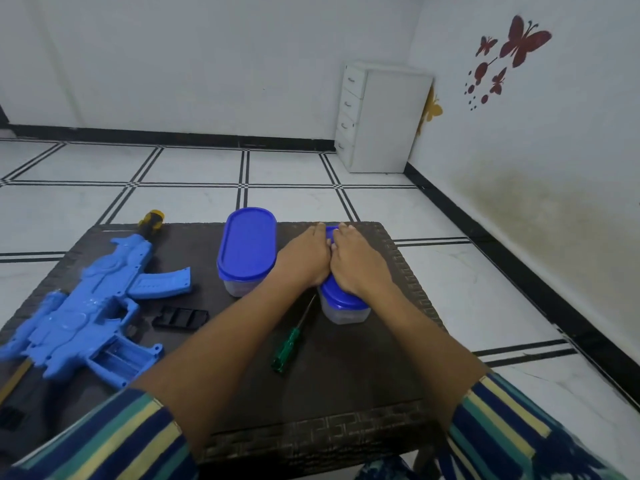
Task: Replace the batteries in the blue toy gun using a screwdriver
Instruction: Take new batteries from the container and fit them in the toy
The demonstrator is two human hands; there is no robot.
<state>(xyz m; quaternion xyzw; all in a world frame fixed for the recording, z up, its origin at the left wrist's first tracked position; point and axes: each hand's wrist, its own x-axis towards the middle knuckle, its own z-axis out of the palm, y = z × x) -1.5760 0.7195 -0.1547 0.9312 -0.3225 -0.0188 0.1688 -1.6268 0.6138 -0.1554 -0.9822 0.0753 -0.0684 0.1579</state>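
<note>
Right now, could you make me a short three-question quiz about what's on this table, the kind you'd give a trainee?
1. True or false: both hands, the left hand and the right hand, rest flat on the lid of the same container.
2. Which thing lies nearest the green-handled screwdriver? A) the blue toy gun B) the container under the hands C) the white drawer unit
3. Fill in: the black cover piece lies loose on the dark table, between the toy gun and the ______.

Key: 1 true; 2 B; 3 screwdriver.
</note>
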